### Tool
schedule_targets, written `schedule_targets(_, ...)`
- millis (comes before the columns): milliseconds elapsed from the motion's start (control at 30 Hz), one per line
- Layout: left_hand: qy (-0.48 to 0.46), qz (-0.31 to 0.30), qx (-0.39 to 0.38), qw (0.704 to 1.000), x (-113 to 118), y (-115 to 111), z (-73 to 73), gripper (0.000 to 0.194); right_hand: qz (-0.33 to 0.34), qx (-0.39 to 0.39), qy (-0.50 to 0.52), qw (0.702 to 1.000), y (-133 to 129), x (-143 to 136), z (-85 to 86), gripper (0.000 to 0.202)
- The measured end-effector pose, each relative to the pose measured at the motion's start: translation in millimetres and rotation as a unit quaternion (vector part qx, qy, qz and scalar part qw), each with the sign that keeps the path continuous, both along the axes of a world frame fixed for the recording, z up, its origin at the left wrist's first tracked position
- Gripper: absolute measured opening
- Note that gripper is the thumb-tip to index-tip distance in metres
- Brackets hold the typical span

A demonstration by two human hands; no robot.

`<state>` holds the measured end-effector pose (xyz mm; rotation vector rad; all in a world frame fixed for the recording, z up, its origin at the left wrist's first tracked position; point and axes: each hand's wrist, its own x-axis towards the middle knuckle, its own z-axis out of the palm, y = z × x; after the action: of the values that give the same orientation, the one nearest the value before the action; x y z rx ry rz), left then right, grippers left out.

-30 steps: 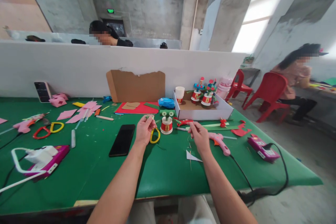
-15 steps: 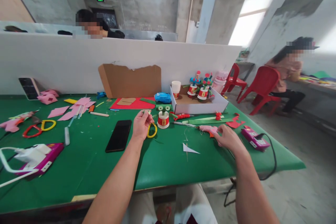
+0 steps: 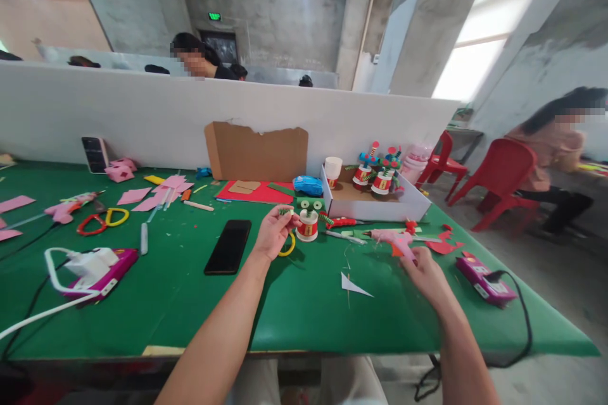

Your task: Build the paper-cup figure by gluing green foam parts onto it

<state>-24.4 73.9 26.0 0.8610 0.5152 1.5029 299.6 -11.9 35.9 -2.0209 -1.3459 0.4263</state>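
My left hand (image 3: 273, 234) is closed, pinching a small green-and-white folded paper spring (image 3: 285, 211). Just right of it stands a red-and-white paper cup figure (image 3: 308, 228) with round eyes and green springy arms. Below the left fingers shows a yellow scissors handle (image 3: 288, 247), partly hidden by the hand. My right hand (image 3: 425, 272) is closed around the handle of a pink glue gun (image 3: 392, 239), whose nozzle points left toward the cup figure. A pointed white paper scrap (image 3: 354, 286) lies on the green table between my forearms.
An open white box (image 3: 375, 207) holds finished cup figures at the back. A black phone (image 3: 228, 247) lies left of my left hand. Power strips sit at left (image 3: 107, 275) and right (image 3: 487, 281), with cables. Pink paper, scissors and another glue gun (image 3: 71, 207) lie farther left.
The view has turned slightly left and up. My right hand has closed more fully around the glue gun's handle. My left hand still pinches the spring, now nearer the cup figure.
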Motion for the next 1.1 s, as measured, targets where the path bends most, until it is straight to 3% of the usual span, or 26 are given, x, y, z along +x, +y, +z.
schedule_targets(133, -0.011, -0.039, -0.014, 0.999, -1.1, -3.4, 2.4, 0.042, 0.075, 0.059, 0.213, 0.972, -4.0, -31.7, 18.9, 0.045)
schedule_targets(200, -0.013, -0.052, -0.017, 0.998, -2.3, -4.2, 2.7, 0.043, 0.138, 0.034, 0.304, 0.942, -6.7, -51.4, 27.7, 0.048)
schedule_targets(300, -0.006, -0.059, -0.012, 0.998, -3.3, -3.8, 2.0, 0.041, 0.163, 0.042, 0.376, 0.911, -7.8, -78.9, 36.8, 0.049)
schedule_targets(633, 0.060, -0.072, -0.003, 0.996, -0.8, -1.9, 2.7, 0.038, 0.203, 0.109, 0.316, 0.920, 4.3, -121.8, 36.0, 0.048)
schedule_targets(1100, 0.087, -0.091, 0.003, 0.992, 1.0, -3.8, 4.0, 0.041, 0.210, 0.120, 0.216, 0.946, -0.7, -136.9, 32.6, 0.044)
